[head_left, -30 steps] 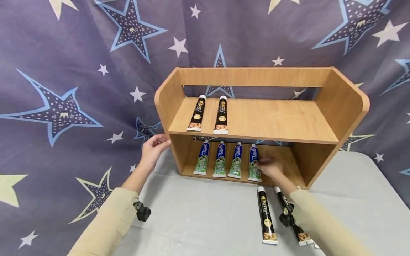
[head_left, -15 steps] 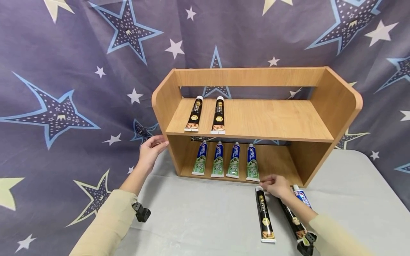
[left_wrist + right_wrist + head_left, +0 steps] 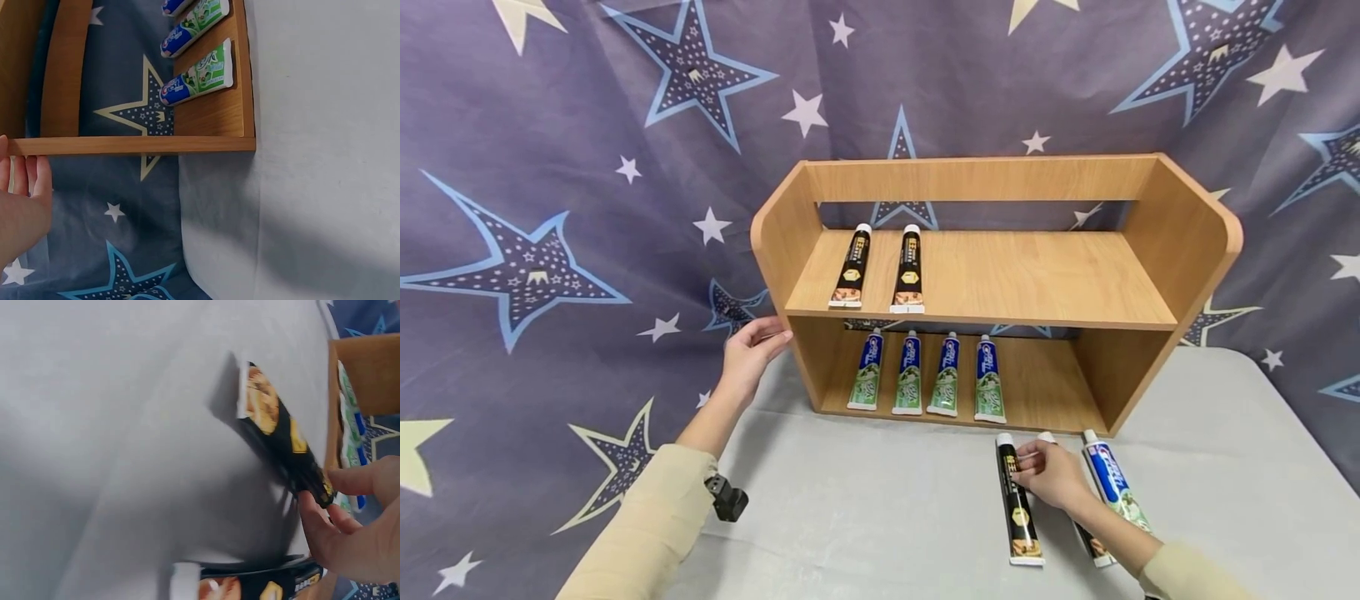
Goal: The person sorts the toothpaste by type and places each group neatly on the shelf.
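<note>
My right hand (image 3: 1056,477) pinches a black toothpaste tube (image 3: 1019,517) near its white cap, with thumb and fingers on either side of it in the right wrist view. That tube lies in front of the wooden shelf (image 3: 1037,275). Partly under my right hand is a second black toothpaste tube (image 3: 1096,547). To its right lies a blue and green toothpaste tube (image 3: 1116,483), partly covered by the forearm. My left hand (image 3: 747,358) rests its fingertips on the outer face of the shelf's left side panel (image 3: 131,145), fingers fairly straight.
Two black toothpaste tubes (image 3: 909,271) stand side by side at the left of the upper board. Several blue and green toothpaste tubes (image 3: 945,375) form a row on the lower board. A grey tablecloth (image 3: 850,500) spreads below, and a star-patterned curtain (image 3: 647,208) hangs behind.
My right hand has left the rightmost blue and green tube on the lower board, come down toward the table and taken hold of the left black toothpaste tube. My left hand stays at the panel.
</note>
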Action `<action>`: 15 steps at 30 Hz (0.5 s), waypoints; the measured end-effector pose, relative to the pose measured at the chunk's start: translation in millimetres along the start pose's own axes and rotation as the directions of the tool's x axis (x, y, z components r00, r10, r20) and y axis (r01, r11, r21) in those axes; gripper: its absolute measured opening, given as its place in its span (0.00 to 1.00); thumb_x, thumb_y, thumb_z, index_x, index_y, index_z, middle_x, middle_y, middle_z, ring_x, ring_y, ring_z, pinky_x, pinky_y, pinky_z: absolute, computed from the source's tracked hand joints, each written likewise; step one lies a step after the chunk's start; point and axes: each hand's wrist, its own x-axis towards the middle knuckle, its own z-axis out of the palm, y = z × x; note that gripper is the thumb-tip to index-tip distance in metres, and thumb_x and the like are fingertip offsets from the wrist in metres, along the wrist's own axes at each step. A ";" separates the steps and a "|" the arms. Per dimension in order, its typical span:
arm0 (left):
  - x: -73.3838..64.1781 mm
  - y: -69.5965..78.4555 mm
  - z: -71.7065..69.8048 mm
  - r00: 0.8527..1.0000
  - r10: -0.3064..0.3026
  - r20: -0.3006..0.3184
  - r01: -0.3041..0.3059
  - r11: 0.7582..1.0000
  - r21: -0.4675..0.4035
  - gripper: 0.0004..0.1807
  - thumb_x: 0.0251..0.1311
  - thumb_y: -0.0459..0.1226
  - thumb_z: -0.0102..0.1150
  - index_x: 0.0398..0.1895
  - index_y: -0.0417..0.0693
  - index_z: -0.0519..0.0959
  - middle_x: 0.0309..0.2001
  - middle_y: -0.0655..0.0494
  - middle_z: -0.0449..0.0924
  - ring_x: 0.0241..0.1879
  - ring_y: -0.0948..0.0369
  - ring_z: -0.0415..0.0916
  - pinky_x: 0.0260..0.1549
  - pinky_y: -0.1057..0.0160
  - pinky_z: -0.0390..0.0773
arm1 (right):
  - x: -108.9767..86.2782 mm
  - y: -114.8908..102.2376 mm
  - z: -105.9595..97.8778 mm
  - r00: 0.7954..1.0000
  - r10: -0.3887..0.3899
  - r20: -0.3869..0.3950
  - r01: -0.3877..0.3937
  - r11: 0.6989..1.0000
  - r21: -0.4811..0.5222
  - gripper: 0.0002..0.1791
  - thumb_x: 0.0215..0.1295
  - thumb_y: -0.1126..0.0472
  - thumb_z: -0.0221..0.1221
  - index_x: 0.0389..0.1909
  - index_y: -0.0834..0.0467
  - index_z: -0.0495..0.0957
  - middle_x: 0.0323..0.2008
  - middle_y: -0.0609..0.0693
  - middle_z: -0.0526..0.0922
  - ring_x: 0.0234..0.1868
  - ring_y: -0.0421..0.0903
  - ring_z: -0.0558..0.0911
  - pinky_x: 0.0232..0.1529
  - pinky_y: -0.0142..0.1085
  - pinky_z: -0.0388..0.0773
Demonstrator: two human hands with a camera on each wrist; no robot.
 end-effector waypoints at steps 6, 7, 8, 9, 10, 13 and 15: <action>0.2 0.2 -1.3 1.000 -0.015 0.000 0.015 1.000 -0.024 0.11 0.60 0.27 0.59 0.45 0.42 0.75 0.32 0.69 0.80 0.35 0.73 0.81 0.48 0.72 0.82 | -4.3 1.4 6.1 0.999 0.039 0.001 -0.039 0.999 -0.001 0.17 0.48 0.65 0.70 0.38 0.67 0.78 0.23 0.50 0.82 0.21 0.39 0.77 0.21 0.29 0.73; -0.1 0.0 -1.6 1.000 -0.015 -0.004 0.015 1.000 -0.024 0.11 0.60 0.27 0.59 0.45 0.43 0.75 0.31 0.69 0.80 0.35 0.73 0.81 0.48 0.73 0.82 | -4.3 0.8 6.8 0.999 0.053 0.012 -0.053 0.999 0.007 0.16 0.49 0.65 0.69 0.38 0.67 0.77 0.22 0.50 0.82 0.20 0.39 0.77 0.20 0.29 0.74; -0.3 -0.3 -1.8 1.000 -0.015 -0.008 0.015 1.000 -0.026 0.10 0.60 0.27 0.59 0.44 0.44 0.75 0.31 0.68 0.80 0.35 0.73 0.81 0.48 0.73 0.82 | -4.1 0.1 7.5 0.997 0.073 0.025 -0.074 0.997 0.016 0.16 0.50 0.64 0.69 0.38 0.67 0.77 0.22 0.50 0.82 0.18 0.39 0.77 0.19 0.30 0.74; -0.4 -0.7 -2.0 1.000 -0.015 -0.010 0.015 1.000 -0.026 0.10 0.60 0.27 0.59 0.43 0.44 0.75 0.31 0.68 0.80 0.35 0.73 0.81 0.47 0.73 0.82 | -3.7 -0.9 7.9 0.995 0.097 0.038 -0.098 0.995 0.028 0.16 0.51 0.64 0.69 0.38 0.67 0.77 0.21 0.50 0.81 0.17 0.40 0.77 0.19 0.31 0.74; -0.4 -1.3 -2.0 1.000 -0.015 -0.010 0.015 1.000 -0.027 0.10 0.60 0.27 0.59 0.43 0.45 0.75 0.31 0.68 0.80 0.35 0.72 0.81 0.47 0.73 0.82 | -3.3 -1.9 8.4 0.991 0.121 0.053 -0.123 0.991 0.043 0.17 0.51 0.64 0.69 0.38 0.68 0.77 0.21 0.51 0.81 0.17 0.41 0.77 0.19 0.32 0.75; -0.1 -3.3 -1.5 1.000 -0.016 0.000 0.016 0.999 -0.035 0.10 0.60 0.26 0.59 0.42 0.45 0.75 0.31 0.68 0.80 0.35 0.73 0.81 0.47 0.72 0.82 | -2.5 -4.0 8.8 0.976 0.194 0.095 -0.203 0.975 0.089 0.17 0.51 0.64 0.69 0.38 0.69 0.77 0.22 0.53 0.81 0.18 0.42 0.79 0.21 0.34 0.80; 0.3 -4.0 -0.6 1.000 -0.016 0.006 0.016 0.999 -0.036 0.10 0.60 0.26 0.59 0.42 0.46 0.75 0.31 0.68 0.80 0.35 0.73 0.81 0.50 0.70 0.82 | -2.3 -5.0 8.0 0.967 0.228 0.116 -0.241 0.964 0.110 0.17 0.51 0.64 0.69 0.38 0.69 0.76 0.23 0.54 0.80 0.18 0.42 0.80 0.22 0.35 0.82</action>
